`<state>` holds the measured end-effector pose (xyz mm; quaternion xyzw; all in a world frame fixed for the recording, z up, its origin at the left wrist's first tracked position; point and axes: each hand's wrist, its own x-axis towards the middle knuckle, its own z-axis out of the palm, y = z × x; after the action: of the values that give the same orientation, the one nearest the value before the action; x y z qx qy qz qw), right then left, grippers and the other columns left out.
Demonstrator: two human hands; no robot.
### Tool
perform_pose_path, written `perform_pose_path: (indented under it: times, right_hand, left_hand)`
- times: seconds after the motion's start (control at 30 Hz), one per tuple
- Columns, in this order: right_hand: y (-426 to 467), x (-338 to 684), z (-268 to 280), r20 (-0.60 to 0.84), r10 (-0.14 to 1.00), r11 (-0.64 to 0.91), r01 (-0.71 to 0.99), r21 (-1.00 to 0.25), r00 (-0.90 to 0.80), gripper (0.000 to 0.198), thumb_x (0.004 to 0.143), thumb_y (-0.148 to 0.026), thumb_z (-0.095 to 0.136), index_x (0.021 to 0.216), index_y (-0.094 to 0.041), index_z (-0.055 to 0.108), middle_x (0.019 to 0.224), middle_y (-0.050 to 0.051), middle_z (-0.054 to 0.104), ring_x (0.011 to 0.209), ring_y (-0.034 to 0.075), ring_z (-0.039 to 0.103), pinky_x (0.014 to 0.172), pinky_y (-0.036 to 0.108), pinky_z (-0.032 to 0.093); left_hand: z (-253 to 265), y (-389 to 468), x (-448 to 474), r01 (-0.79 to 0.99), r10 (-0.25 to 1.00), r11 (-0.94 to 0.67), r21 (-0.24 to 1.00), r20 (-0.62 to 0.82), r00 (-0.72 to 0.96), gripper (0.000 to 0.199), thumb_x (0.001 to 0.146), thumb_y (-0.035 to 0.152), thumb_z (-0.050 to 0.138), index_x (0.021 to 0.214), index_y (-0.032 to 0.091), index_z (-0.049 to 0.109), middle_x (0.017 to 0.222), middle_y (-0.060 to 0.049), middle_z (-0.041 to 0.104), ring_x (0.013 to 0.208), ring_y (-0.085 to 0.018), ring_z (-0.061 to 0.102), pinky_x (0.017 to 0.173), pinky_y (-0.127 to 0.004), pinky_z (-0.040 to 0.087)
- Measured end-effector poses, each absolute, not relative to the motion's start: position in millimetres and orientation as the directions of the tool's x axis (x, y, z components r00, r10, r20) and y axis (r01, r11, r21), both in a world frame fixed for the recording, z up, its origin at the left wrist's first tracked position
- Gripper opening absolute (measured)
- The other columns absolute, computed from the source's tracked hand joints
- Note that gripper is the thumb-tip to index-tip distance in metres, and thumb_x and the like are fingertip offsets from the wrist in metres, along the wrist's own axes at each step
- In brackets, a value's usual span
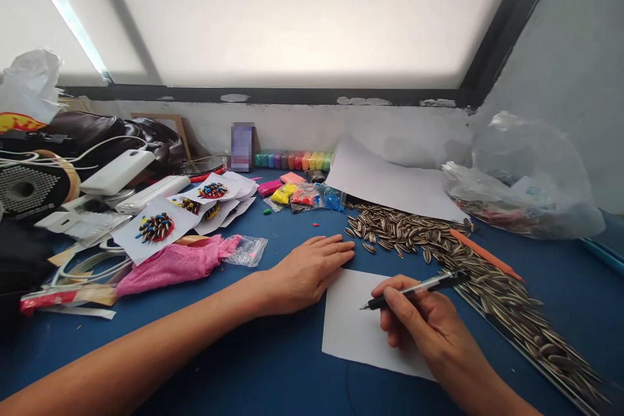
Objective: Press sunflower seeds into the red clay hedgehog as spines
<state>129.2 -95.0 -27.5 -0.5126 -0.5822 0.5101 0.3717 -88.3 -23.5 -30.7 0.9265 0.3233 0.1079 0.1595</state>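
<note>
In the head view my right hand grips a black pen, its tip just over a small sheet of white paper on the table. I cannot tell whether the tip touches the paper. My left hand lies flat with fingers stretched out, at the upper left edge of that sheet, holding nothing. Past the sheet a pile of striped sunflower seeds spreads over the table and runs down the right side. An orange stick-like tool rests on the seeds.
Finished-looking seed-and-clay cards lie at the left near a pink cloth, chargers and cables. Packs of coloured clay sit at the back, beside a large white sheet. A clear plastic bag stands at the right.
</note>
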Motion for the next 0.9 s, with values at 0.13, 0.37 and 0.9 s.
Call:
perform_pose_path:
  times: [0.13, 0.37, 0.9]
  right_hand:
    - [-95.2, 127.2, -26.4, -0.061, 0.977, -0.011, 0.236, -0.972, -0.206, 0.04, 0.088, -0.057, 0.054, 0.083, -0.019, 0.064, 0.064, -0.002, 0.06, 0.051, 0.01, 0.055, 0.051, 0.023, 0.043]
    - [-94.9, 126.2, -25.6, -0.043, 0.974, 0.01, 0.231, -0.973, -0.221, 0.042, 0.089, -0.058, 0.052, 0.082, -0.018, 0.063, 0.062, -0.002, 0.059, 0.051, 0.01, 0.054, 0.05, 0.023, 0.043]
    - [-95.9, 125.6, -26.2, -0.048, 0.966, 0.016, 0.247, -0.969, -0.253, 0.041, 0.092, -0.055, 0.047, 0.081, -0.018, 0.061, 0.061, -0.003, 0.056, 0.052, 0.01, 0.052, 0.052, 0.023, 0.041]
  left_hand:
    - [-21.5, -7.6, -74.7, 0.465, 0.505, -0.827, 0.316, 0.052, 0.862, 0.045, 0.096, 0.012, 0.037, 0.139, 0.016, 0.048, 0.151, -0.008, 0.041, 0.144, -0.024, 0.028, 0.117, -0.042, 0.028]
    - [-20.9, 23.8, -37.4, 0.451, 0.496, -0.859, 0.242, 0.175, 0.851, 0.039, 0.101, 0.017, 0.037, 0.137, 0.013, 0.05, 0.145, -0.007, 0.049, 0.139, -0.022, 0.037, 0.116, -0.036, 0.029]
    - [-12.0, 37.6, -14.8, 0.474, 0.554, -0.828, 0.299, 0.308, 0.773, 0.022, 0.093, 0.01, 0.051, 0.098, 0.015, 0.072, 0.096, -0.007, 0.069, 0.095, -0.019, 0.061, 0.086, -0.029, 0.048]
